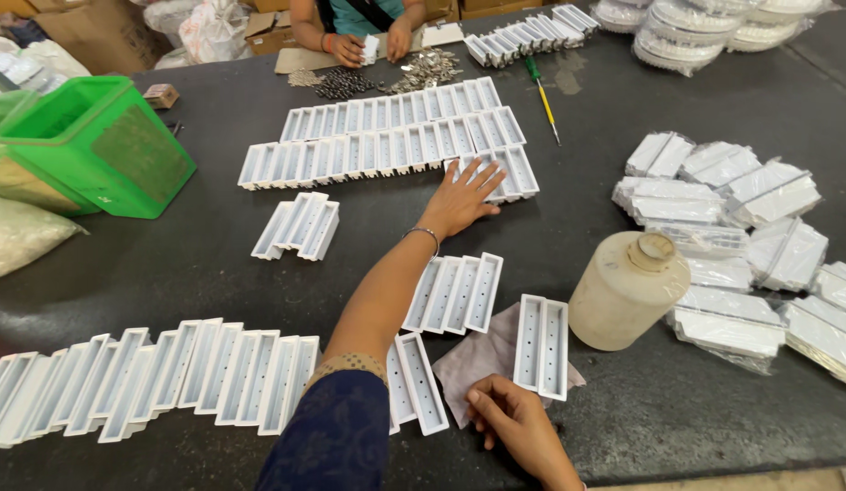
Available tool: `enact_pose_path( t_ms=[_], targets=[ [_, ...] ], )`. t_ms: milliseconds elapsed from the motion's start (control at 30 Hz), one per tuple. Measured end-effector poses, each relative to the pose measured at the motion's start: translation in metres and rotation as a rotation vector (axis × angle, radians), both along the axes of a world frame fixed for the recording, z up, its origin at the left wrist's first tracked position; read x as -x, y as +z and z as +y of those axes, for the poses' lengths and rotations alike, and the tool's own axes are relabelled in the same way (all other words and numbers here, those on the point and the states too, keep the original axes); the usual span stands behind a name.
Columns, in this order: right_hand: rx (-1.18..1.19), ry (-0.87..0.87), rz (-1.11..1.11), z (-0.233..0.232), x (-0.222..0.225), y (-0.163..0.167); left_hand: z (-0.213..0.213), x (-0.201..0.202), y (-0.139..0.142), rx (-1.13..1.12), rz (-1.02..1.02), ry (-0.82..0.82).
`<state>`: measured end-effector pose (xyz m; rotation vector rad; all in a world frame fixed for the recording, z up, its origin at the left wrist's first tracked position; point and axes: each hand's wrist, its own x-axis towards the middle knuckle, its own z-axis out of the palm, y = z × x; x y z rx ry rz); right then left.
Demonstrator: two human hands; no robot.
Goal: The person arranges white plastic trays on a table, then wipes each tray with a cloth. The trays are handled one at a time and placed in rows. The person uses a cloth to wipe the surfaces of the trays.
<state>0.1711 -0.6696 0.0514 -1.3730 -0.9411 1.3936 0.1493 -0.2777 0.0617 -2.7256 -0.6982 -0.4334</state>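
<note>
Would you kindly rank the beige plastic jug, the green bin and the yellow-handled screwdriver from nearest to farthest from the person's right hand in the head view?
Measured from the right hand, low in the picture:
1. Beige plastic jug, just up and to its right.
2. Yellow-handled screwdriver, far up the table, near the co-worker's end.
3. Green bin, across at the table's left edge.
</note>
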Motion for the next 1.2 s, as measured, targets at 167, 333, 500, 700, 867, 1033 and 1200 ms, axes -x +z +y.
enact_pose_path(
  t_ms=[167, 333, 500, 700, 867, 1033, 1200],
  targets=[
    [0.007, -0.011, -0.035, 0.003, -0.003, -0.015, 0.014, 0.009, -0.010, 0.071, -0.031, 0.063],
    [-0.014, -0.024, 0.029, 0.006, -0.008, -0.028, 0.011, 0.008, 0.000, 0.084, -0.022, 0.160],
    [-0.062, -0.016, 0.054, 0.005, -0.009, -0.030, -0.008, 0.050, 0.017, 0.091, -0.188, 0.094],
    [-0.078, -0.013, -0.054, 0.004, -0.005, -0.029, -0.017, 0.196, 0.017, -0.002, -0.734, 0.396],
    [-0.071, -0.017, -0.082, 0.006, -0.004, -0.026, -0.019, 0.263, 0.010, 0.202, -0.539, 0.765],
    [-0.047, -0.035, -0.123, 0.006, -0.003, -0.022, -0.007, 0.264, 0.004, 0.182, -0.555, 0.839],
    [-0.069, -0.036, -0.101, 0.005, -0.002, -0.018, -0.007, 0.256, 0.004, 0.180, -0.459, 0.848]
  ],
)
